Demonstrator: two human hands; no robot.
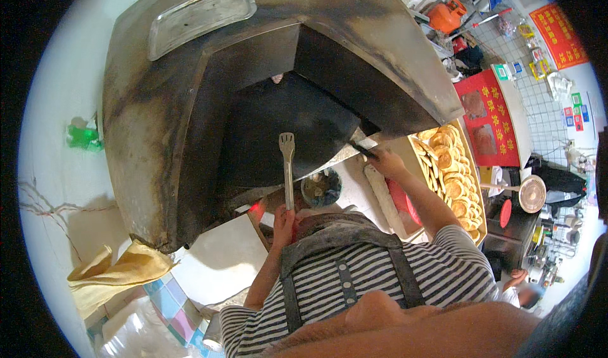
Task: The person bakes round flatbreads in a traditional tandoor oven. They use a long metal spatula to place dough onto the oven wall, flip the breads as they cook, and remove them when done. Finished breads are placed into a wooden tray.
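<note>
My left hand (283, 226) is closed around the lower end of a pair of metal tongs (288, 168), whose slotted tip points up in front of the dark oven opening (285, 120). On the right, my right hand (388, 162) grips a dark handle (363, 150) at the right edge of the black plate inside the oven. What the handle belongs to is not clear. Beyond my right forearm lies a tray of round flatbreads (453, 168). A round container (321, 187) with dark contents sits below the oven's mouth, between my hands.
A metal tray (203, 19) lies on the oven's hood (142, 96). Yellow cloth (121, 267) hangs at the lower left, near a white surface (223, 258). Right of the breads are a red sign (489, 120) and a round fan (532, 194). Another person (515, 294) is at the far lower right.
</note>
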